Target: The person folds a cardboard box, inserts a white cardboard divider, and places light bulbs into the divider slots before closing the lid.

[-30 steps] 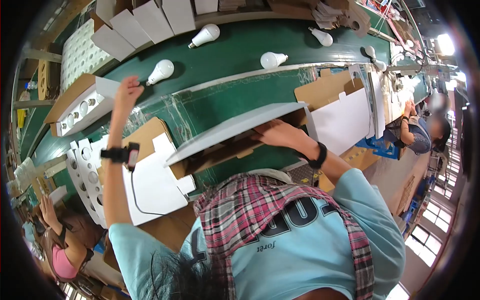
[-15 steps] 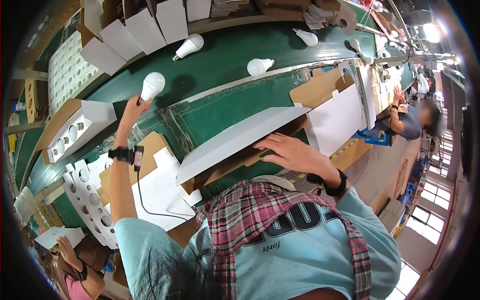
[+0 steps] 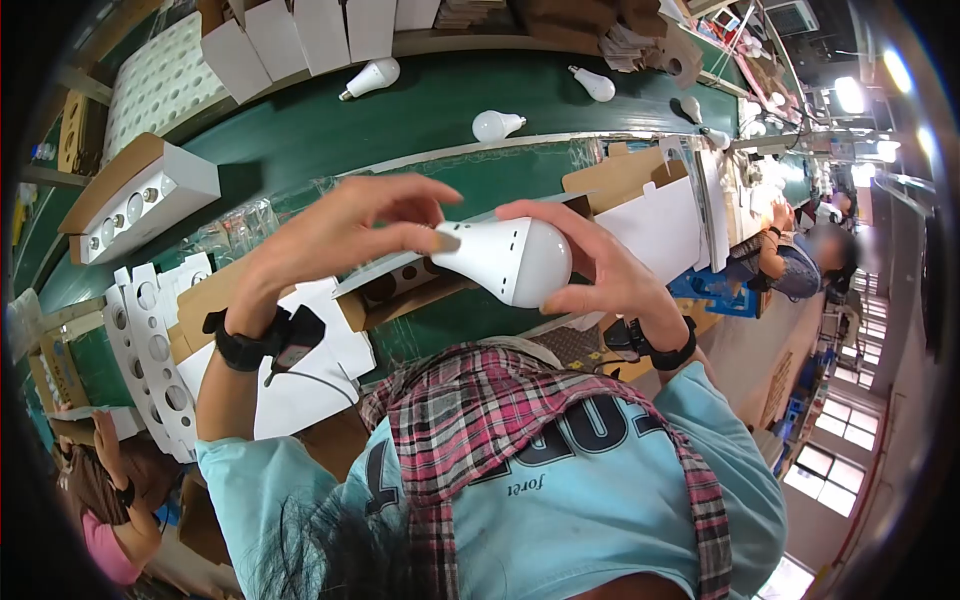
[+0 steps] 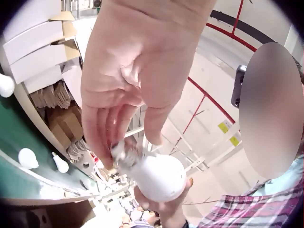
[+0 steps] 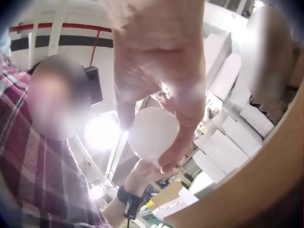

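In the head view, a large white bulb point(image 3: 515, 262) lies sideways in mid-air between the two hands. My left hand point(image 3: 345, 225) has its thumb and fingers around the screw base, which shows between them in the left wrist view. My right hand point(image 3: 615, 270) grips the round dome from the other side, fingers and thumb spread around it. The right wrist view shows the dome point(image 5: 153, 133) within that hand. Below and behind the bulb is an open carton point(image 3: 352, 311) with a holed insert inside, partly hidden by the hands and bulb.
A carton point(image 3: 190, 188) holding bulbs stands at the left, near a white holed insert point(image 3: 150, 350). Several bulbs, one here point(image 3: 371, 77), lie on the green surface point(image 3: 290, 130). Another open carton point(image 3: 650, 225) stands at the right. Other people sit at both sides.
My left hand has brought the bulb from the green surface to above the open carton. My right hand has left the carton's flap and taken hold of the dome.
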Action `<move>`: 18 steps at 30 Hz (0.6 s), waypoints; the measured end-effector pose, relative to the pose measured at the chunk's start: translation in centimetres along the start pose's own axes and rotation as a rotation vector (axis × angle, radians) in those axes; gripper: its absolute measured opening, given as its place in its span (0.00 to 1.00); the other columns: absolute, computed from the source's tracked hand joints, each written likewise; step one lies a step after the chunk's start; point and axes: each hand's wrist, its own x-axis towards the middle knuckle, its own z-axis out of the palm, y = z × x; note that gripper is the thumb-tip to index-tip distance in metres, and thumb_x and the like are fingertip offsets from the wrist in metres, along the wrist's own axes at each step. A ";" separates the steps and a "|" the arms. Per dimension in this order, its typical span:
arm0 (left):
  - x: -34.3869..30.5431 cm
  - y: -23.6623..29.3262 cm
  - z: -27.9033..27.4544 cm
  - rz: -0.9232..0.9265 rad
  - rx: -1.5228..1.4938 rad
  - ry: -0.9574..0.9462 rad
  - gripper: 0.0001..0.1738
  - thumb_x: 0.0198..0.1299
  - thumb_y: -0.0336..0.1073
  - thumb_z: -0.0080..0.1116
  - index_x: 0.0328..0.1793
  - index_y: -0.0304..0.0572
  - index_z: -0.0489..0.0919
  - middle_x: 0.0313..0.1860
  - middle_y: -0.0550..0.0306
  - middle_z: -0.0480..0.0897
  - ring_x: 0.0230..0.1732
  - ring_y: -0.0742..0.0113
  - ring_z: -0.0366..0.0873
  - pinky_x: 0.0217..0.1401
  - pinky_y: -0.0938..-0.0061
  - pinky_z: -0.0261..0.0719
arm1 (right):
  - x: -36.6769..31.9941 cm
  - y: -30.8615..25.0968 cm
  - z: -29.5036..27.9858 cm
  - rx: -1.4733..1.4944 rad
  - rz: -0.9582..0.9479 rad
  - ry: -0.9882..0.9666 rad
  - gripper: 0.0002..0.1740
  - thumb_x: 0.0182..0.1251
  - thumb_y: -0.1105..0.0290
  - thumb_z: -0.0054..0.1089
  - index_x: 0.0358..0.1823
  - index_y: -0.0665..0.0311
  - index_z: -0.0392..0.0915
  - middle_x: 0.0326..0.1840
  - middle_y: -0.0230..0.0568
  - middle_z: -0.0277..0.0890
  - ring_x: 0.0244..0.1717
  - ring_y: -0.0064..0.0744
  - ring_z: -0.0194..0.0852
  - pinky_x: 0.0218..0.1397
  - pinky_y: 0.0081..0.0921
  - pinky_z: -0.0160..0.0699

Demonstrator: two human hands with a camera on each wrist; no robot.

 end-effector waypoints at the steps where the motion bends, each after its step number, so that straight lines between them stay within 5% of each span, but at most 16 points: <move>1: -0.5 -1.3 -0.2 0.034 0.074 0.132 0.39 0.48 0.49 0.68 0.64 0.40 0.68 0.55 0.52 0.75 0.55 0.60 0.71 0.60 0.68 0.67 | -0.4 0.3 -0.2 0.026 0.076 0.025 0.40 0.49 0.67 0.69 0.66 0.59 0.62 0.59 0.39 0.68 0.57 0.32 0.68 0.62 0.31 0.65; 3: -2.1 -3.8 -0.5 0.156 0.327 0.320 0.48 0.40 0.51 0.73 0.67 0.42 0.65 0.60 0.50 0.73 0.61 0.55 0.69 0.68 0.65 0.63 | -0.4 2.8 -0.2 -0.135 0.098 0.025 0.39 0.49 0.65 0.69 0.65 0.60 0.63 0.58 0.41 0.70 0.57 0.32 0.69 0.61 0.30 0.66; 6: -5.1 -6.7 0.5 0.046 0.449 0.186 0.49 0.42 0.55 0.71 0.69 0.41 0.63 0.64 0.48 0.67 0.66 0.51 0.63 0.66 0.61 0.64 | 0.3 5.4 1.0 -0.273 0.105 0.024 0.38 0.49 0.58 0.69 0.62 0.62 0.67 0.55 0.45 0.73 0.56 0.35 0.71 0.59 0.30 0.68; 10: -5.6 -11.2 3.7 -0.205 0.335 0.190 0.30 0.56 0.40 0.61 0.62 0.36 0.69 0.58 0.44 0.73 0.56 0.46 0.72 0.58 0.62 0.70 | 2.9 8.0 2.5 -0.269 0.255 -0.007 0.38 0.49 0.61 0.70 0.61 0.67 0.66 0.56 0.46 0.71 0.57 0.34 0.69 0.61 0.29 0.66; 13: -5.5 -13.1 5.0 -0.053 0.382 0.254 0.20 0.59 0.33 0.56 0.57 0.33 0.73 0.51 0.43 0.77 0.51 0.46 0.74 0.54 0.62 0.72 | 4.9 9.2 3.4 -0.279 0.317 -0.028 0.39 0.48 0.61 0.70 0.61 0.68 0.66 0.54 0.48 0.72 0.56 0.36 0.69 0.61 0.29 0.66; 18: -5.7 -12.9 4.0 -0.086 0.364 0.146 0.23 0.58 0.35 0.57 0.60 0.37 0.72 0.53 0.42 0.76 0.55 0.46 0.73 0.58 0.63 0.71 | 7.3 14.8 4.8 -0.285 0.312 0.118 0.39 0.44 0.57 0.71 0.57 0.68 0.68 0.56 0.51 0.70 0.57 0.44 0.68 0.61 0.31 0.67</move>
